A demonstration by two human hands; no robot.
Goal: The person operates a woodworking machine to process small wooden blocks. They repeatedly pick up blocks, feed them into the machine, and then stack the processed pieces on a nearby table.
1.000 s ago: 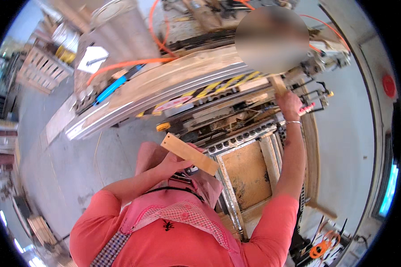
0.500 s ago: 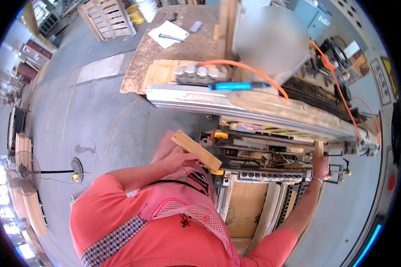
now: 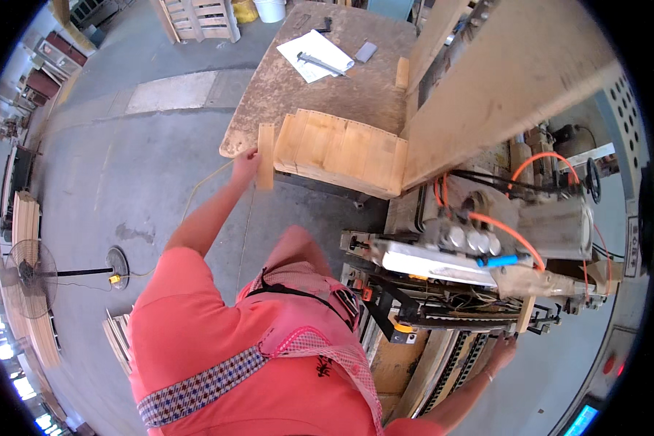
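My left hand (image 3: pixel 245 166) is closed around a narrow pale wooden board (image 3: pixel 266 156), which stands upright in the view just left of a row of similar boards (image 3: pixel 341 151). That row sits at the near edge of a worn brown table (image 3: pixel 251 109). At the lower right, my right hand (image 3: pixel 503 352) has its fingers curled at the near end of another small wooden board (image 3: pixel 526 314). This second board lies across the right end of a machine (image 3: pixel 443 312) with metal rails and a long beam. The fingertips there are partly hidden.
A white sheet with a caliper (image 3: pixel 321 64) lies on the table. Orange hoses (image 3: pixel 512 234) loop over the machine beside a large brown panel (image 3: pixel 512 80). A standing fan (image 3: pixel 29 272) is at the left. A pallet (image 3: pixel 200 18) leans at the back.
My left hand has carried its board from in front of my body out to the row at the table. The view has shifted, revealing the row. My right hand stays at the machine's right end.
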